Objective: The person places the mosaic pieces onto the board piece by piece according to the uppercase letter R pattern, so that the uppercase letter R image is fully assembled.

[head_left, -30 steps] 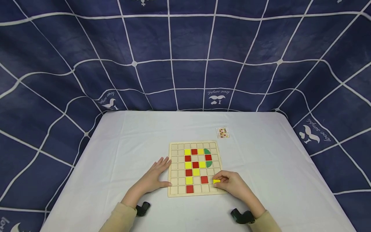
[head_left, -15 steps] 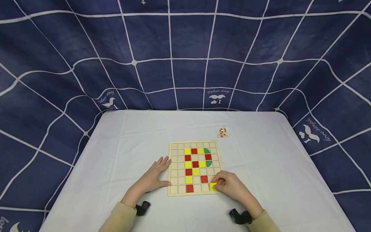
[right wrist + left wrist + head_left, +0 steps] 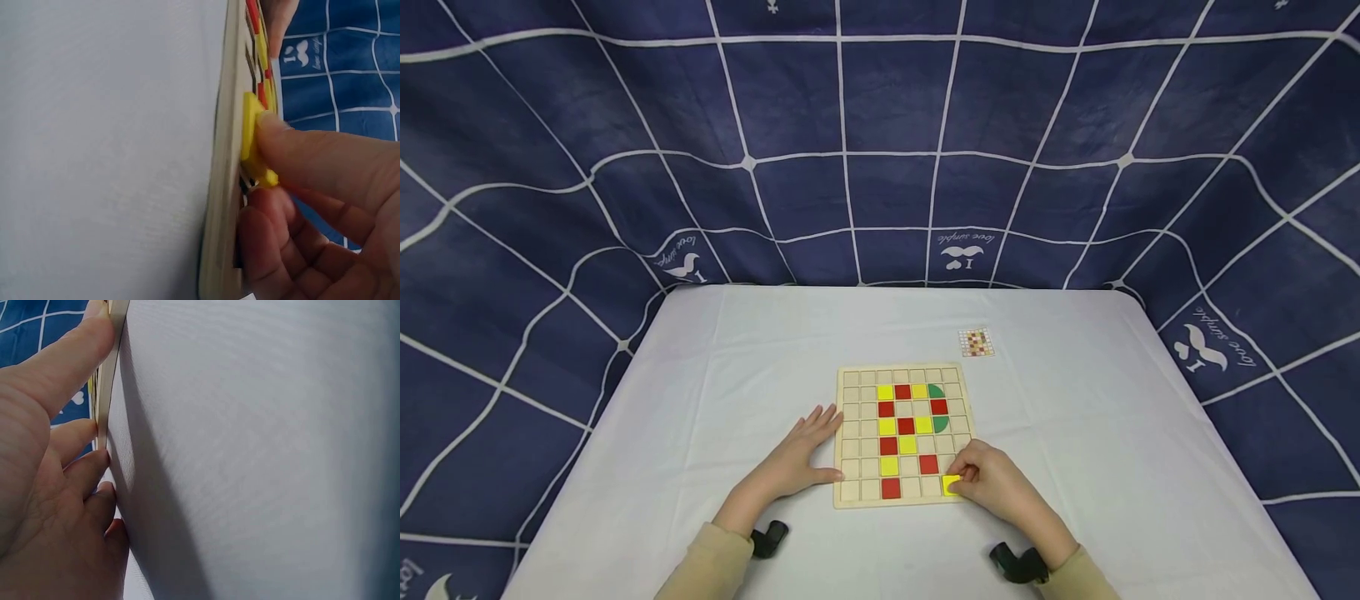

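Note:
A wooden grid board [image 3: 872, 505] lies on the table with red, yellow and green tiles in some of its cells. The right hand [image 3: 994, 481] pinches a yellow square tile [image 3: 950, 486] over a front-row cell near the board's right corner. In the right wrist view the thumb is on the face of the yellow tile [image 3: 251, 139], which sits tilted against the board's edge [image 3: 226, 156], with curled fingers below it. The left hand [image 3: 797, 457] rests spread at the board's left side. Its thumb and fingertips touch that edge [image 3: 107, 394] in the left wrist view.
A small printed pattern card [image 3: 976, 342] lies behind the board's right back corner. The white-covered table [image 3: 745, 350] is bounded by dark blue, white-lined curtains [image 3: 887, 192] on the back and both sides. A black wrist device [image 3: 1019, 563] hangs by the right sleeve.
The right hand has moved the yellow tile slightly left and toward the front, from the board's right margin onto a front-row cell. The left hand has stayed put.

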The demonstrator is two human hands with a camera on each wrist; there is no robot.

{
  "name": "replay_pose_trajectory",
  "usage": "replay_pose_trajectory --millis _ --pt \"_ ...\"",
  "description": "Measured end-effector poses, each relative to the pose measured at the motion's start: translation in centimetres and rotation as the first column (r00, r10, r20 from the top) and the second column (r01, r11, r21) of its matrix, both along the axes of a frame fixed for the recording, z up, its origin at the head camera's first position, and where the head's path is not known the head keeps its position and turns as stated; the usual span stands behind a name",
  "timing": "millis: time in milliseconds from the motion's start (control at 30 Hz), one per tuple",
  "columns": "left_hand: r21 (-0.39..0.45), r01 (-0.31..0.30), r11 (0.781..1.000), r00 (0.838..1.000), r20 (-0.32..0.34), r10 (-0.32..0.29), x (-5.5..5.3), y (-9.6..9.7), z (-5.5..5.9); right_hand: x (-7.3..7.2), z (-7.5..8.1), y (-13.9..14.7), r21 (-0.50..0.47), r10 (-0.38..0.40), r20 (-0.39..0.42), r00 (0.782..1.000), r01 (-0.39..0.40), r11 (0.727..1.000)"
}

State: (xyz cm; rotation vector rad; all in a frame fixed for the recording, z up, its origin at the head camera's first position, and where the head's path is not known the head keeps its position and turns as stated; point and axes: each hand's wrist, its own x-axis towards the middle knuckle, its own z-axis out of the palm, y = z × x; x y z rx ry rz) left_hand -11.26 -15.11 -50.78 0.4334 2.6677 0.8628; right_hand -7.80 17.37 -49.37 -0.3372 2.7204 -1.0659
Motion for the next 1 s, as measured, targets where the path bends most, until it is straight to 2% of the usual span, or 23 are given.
replay_pose_trajectory --millis 467,767,1000 --pt "-0.005 -0.005 1.000 1.000 -0.010 0.005 0.20 -0.28 0.01 0.06 0.31 -0.36 0.014 -0.011 0.013 1.000 0.011 1.000" --pt "-0.003 -0.013 1.000 1.000 -0.006 0.013 0.43 -0.34 0.04 0.35 0.39 -0.69 0.039 -0.013 -0.018 1.000 0.013 0.999" --pt "0.003 -0.012 1.000 1.000 0.012 0.012 0.44 -0.26 0.31 0.30 0.46 0.22 -0.019 -0.056 -0.010 0.998 0.055 0.998"
